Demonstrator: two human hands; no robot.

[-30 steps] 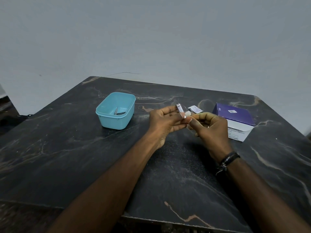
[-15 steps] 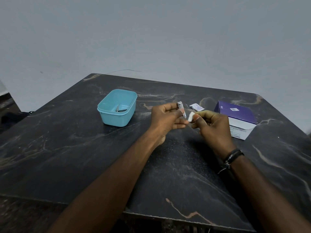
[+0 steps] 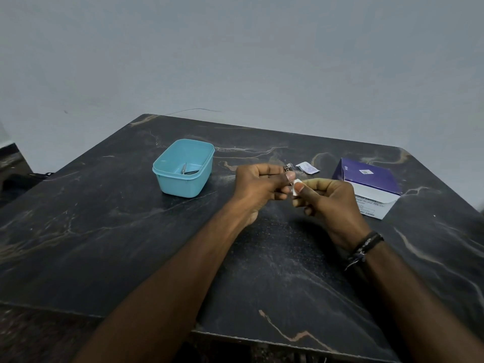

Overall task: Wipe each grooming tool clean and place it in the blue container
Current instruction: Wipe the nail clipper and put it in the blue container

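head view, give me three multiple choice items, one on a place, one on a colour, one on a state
1. Where is the purple box?
A. right of both hands
B. inside the container
C. left of the container

2. What colour is the container?
A. red
B. light blue
C. yellow

3. What is the right hand doing?
A. lying flat
B. pinching a white wipe
C. lifting the box

Answers: 1 A, it sits at the table's right side. 2 B, its walls are light blue. 3 B, the wipe shows at its fingertips, against the nail clipper in the left hand.
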